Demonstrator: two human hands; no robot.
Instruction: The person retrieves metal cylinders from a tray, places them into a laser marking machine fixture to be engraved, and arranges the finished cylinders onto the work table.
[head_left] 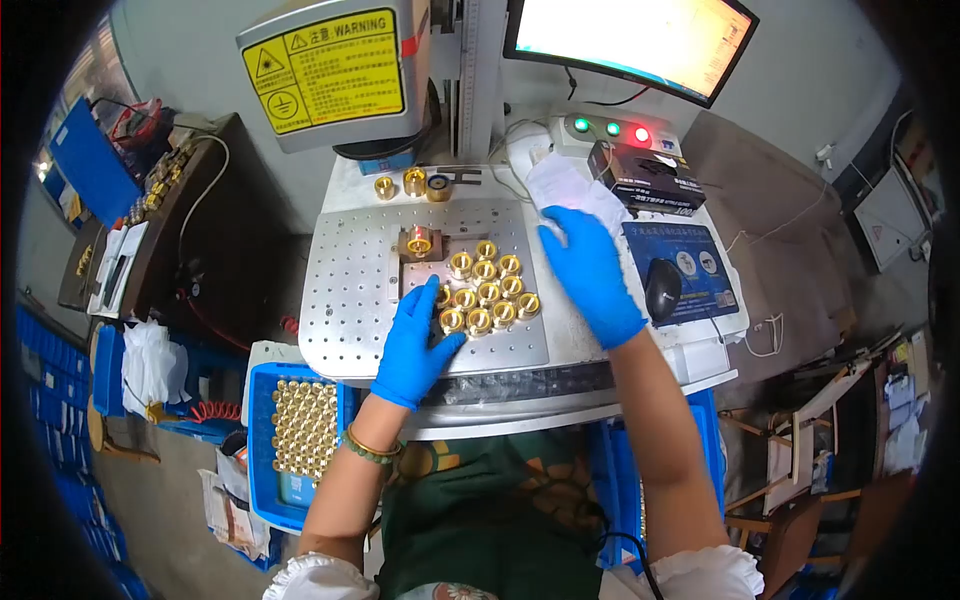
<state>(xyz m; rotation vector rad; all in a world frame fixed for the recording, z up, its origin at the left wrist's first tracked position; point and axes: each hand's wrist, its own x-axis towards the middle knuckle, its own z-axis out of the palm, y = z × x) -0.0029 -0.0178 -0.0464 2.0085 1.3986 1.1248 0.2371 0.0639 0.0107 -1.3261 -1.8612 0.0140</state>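
Observation:
My left hand (pixel 412 345), in a blue glove, lies at the left edge of a cluster of brass fittings (pixel 487 291) on a perforated metal plate (pixel 345 270). Its thumb and fingers are apart, seemingly touching the nearest fittings. Just beyond the cluster, one brass fitting (pixel 419 241) sits in a small metal holder (pixel 421 254). My right hand (pixel 597 280), also gloved in blue, is spread palm down right of the plate. Its fingertips are at the edge of a white cloth or paper (pixel 568 188); whether they press on it I cannot tell.
A machine head with a warning label (pixel 325 70) overhangs the plate. Three more brass pieces (pixel 414 182) stand at the back. To the right are a black box (pixel 655 180), a mouse (pixel 663 290) and a monitor (pixel 635 40). A blue crate (pixel 262 490) of fittings is lower left.

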